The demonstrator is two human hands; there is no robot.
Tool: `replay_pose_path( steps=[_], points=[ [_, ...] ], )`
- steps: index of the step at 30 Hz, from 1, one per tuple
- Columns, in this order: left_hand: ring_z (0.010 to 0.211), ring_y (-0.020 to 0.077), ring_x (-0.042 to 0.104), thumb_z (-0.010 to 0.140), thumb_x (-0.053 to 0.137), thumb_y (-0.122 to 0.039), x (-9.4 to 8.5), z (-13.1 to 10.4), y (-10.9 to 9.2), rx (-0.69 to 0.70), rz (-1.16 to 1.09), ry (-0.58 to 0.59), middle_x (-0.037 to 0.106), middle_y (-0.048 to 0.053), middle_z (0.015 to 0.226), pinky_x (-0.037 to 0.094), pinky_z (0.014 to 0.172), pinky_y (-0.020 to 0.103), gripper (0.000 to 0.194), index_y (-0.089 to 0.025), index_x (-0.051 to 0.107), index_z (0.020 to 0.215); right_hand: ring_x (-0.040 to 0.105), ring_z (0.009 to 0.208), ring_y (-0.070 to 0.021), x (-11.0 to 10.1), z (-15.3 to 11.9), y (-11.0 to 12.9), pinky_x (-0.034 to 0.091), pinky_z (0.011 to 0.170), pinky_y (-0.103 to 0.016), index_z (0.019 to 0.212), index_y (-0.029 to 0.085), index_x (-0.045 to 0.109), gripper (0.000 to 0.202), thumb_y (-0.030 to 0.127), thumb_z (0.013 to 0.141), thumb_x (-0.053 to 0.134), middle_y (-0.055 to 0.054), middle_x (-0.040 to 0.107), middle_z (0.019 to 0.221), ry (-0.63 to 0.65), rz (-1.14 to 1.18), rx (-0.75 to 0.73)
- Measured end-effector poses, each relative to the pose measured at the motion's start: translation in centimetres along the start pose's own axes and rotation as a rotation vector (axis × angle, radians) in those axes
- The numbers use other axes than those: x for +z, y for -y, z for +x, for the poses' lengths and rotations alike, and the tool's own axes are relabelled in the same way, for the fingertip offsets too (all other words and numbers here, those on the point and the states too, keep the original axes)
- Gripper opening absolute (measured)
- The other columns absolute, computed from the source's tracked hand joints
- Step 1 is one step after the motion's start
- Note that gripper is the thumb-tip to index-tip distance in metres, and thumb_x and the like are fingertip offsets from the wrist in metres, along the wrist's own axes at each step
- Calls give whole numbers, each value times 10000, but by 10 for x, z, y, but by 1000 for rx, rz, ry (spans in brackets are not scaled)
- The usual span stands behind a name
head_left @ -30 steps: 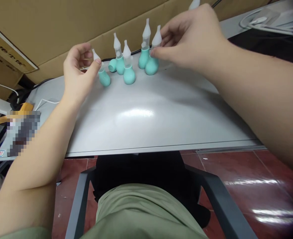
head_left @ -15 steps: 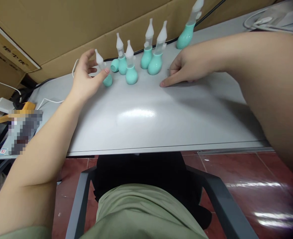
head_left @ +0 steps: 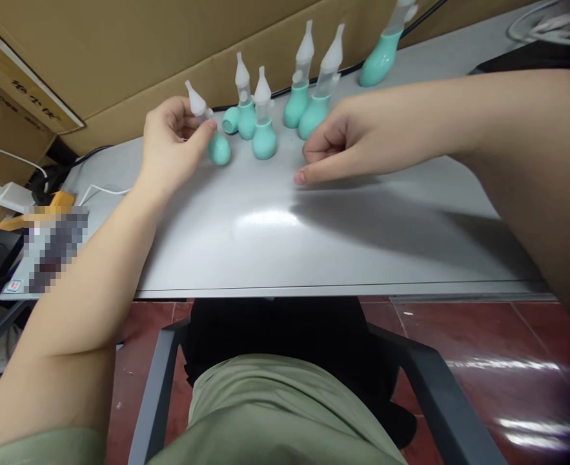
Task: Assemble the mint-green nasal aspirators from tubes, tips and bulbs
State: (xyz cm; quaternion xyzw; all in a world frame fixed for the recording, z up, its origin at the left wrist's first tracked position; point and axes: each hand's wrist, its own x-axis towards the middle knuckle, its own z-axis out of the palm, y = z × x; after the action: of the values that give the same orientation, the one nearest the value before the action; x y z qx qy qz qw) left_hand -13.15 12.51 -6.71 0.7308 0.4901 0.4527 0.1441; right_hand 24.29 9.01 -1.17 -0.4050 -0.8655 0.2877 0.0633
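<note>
Squeeze bulb seems light, soft — your left hand pinches the neck, likely firmest; right hand curled, contents hidden.

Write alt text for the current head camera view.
A person's left hand grips a white-nozzled teal bulb by its neck at a gray table. The right hand hovers over the table near five similar bulbs, in front of brown cardboard.

Leftmost glossy teal bulb, its white conical nozzle tilted leftward
</note>
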Motion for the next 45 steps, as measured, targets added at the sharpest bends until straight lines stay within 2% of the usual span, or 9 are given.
replay_pose_path(
  steps=[6, 8, 11, 13, 17, 22, 27, 38, 45],
  points=[
    [758, 95, 581, 795, 952, -1050, 9, -17, -56, 362, -236, -174, 778, -103, 896, 434, 641, 420, 751, -353, 771, 1008, 494, 543, -71, 14, -9, 17, 311, 497, -328, 788, 217, 749, 367, 341, 1008, 1015, 23, 637, 636, -151, 149, -254],
    [727, 109, 564, 848, 968, -994, 17, -26, -71, 473, -276, -122, 782, -73, 890, 416, 623, 418, 661, -379, 811, 1032, 530, 573, -95, 24, -7, 22, 351, 515, -340, 952, 255, 820, 272, 411, 980, 1040, 19, 693, 711, -220, 214, -265],
    [812, 170, 676, 951, 937, -912, 25, -44, -96, 454, -286, -47, 824, -2, 972, 501, 674, 403, 585, -349, 850, 1082, 601, 670, -152, 39, -4, 29, 397, 560, -373, 1169, 306, 826, 429, 494, 890, 1093, 12, 737, 832, -266, 285, -295],
    [951, 211, 767, 1023, 995, -666, 27, -56, -112, 322, -328, 89, 858, 32, 1099, 611, 800, 405, 395, -307, 859, 1113, 644, 767, -184, 47, -3, 32, 407, 603, -381, 1093, 291, 790, 407, 500, 890, 1075, -3, 733, 876, -257, 275, -331],
    [829, 191, 707, 964, 1035, -451, 26, -66, -131, 201, -356, 141, 814, 32, 978, 598, 740, 393, 307, -272, 786, 963, 609, 767, -175, 55, -1, 34, 392, 645, -386, 975, 256, 770, 298, 474, 996, 973, -12, 694, 855, -232, 218, -343],
    [767, 170, 651, 1035, 819, -394, 23, -63, -132, 177, -309, 168, 652, 4, 846, 564, 718, 386, 170, -234, 796, 980, 541, 711, -149, 58, -1, 32, 364, 641, -373, 893, 229, 721, 341, 434, 1004, 968, 3, 623, 776, -228, 246, -302],
    [830, 172, 701, 1002, 857, -383, 22, -62, -129, 181, -278, 193, 775, 30, 968, 590, 797, 403, 184, -235, 787, 918, 537, 623, -125, 62, 4, 30, 350, 611, -353, 948, 219, 784, 365, 516, 1032, 979, 20, 639, 721, -195, 417, -267],
    [790, 193, 744, 795, 1040, -902, 18, -56, -131, 33, -419, 287, 770, 41, 849, 654, 781, 448, 707, -230, 836, 883, 565, 651, -125, 54, 1, 36, 362, 594, -337, 789, 237, 786, 367, 470, 1018, 953, 26, 690, 731, -101, 467, -258],
    [805, 220, 815, 908, 1032, -465, 15, -55, -122, 8, -485, 294, 801, 38, 850, 717, 815, 447, 272, -222, 913, 928, 483, 659, -100, 55, 1, 35, 304, 602, -326, 800, 180, 757, 400, 456, 1015, 952, 6, 634, 734, -66, 461, -291]
  ],
)
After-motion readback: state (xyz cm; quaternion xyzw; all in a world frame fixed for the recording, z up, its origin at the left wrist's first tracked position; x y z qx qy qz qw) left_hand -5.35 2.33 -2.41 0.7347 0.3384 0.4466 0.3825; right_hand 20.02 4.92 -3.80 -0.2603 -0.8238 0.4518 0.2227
